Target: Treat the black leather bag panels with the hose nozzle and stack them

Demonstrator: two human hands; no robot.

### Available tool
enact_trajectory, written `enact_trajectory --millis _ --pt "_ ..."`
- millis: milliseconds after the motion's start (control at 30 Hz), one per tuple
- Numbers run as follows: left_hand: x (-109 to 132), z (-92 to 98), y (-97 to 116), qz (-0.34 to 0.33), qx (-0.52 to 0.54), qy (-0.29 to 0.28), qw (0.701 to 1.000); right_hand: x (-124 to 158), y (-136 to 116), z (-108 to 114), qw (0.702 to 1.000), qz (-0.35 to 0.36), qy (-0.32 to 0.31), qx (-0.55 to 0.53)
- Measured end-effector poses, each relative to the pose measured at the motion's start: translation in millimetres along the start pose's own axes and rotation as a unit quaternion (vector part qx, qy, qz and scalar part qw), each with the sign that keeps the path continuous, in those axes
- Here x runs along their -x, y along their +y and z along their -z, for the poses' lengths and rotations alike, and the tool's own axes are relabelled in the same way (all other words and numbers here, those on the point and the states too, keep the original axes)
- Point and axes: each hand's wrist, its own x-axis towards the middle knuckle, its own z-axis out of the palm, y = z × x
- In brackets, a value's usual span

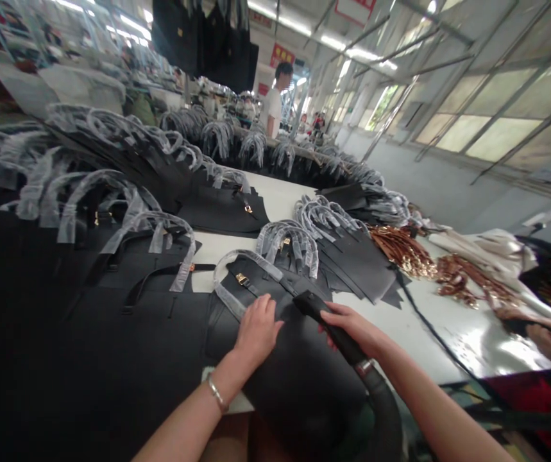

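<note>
In front of me lies a black bag panel (299, 340) with a plastic-wrapped handle (229, 298) and a gold buckle (242, 280). My left hand (257, 328) rests on this panel beside the handle, thumb apart and fingers laid down on it. Wrapped around a black hose nozzle (340, 337) is my right hand (352, 327). The nozzle's tip is over the panel, near the lower end of the handle; whether they touch I cannot tell. From the nozzle a thick black hose (385, 404) runs down toward me.
More black panels (160, 327) with wrapped handles are piled at left. Further stacks (362, 260) lie ahead. Brown straps with gold fittings (403, 250) and a black cord (436, 333) are at right. Another person's hands (544, 337) work there. A person (271, 106) stands beyond.
</note>
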Motion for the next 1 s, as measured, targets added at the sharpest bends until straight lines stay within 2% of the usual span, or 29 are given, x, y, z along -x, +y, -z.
enact_trajectory --millis 133,300,533,667,733,800,867,1000 --pt "3 -24.2 6 -0.080 -0.005 -0.043 0.996 -29 3 10 1.000 -0.013 -0.010 -0.004" --pt "6 -28.8 1 -0.104 -0.031 -0.043 0.993 -49 -6 12 1.000 -0.001 -0.028 0.003" --pt "3 -23.1 4 -0.113 -0.026 -0.046 0.992 -43 -5 19 0.998 -0.039 -0.055 0.017" --pt "3 -21.2 4 -0.123 -0.029 -0.056 0.990 -49 -11 6 1.000 0.003 -0.011 0.010" --pt "7 -18.1 0 -0.139 -0.028 -0.067 0.988 -46 -13 6 0.999 0.036 0.025 -0.006" --pt "12 -12.6 -6 -0.165 -0.022 -0.081 0.983 -36 -11 14 0.997 0.048 0.052 -0.022" --pt "18 -5.2 -15 -0.192 -0.012 -0.095 0.977 -21 -5 29 0.997 0.030 0.061 -0.027" --pt "25 7.6 -31 -0.229 -0.006 -0.121 0.966 -2 14 49 0.999 -0.020 0.028 -0.017"
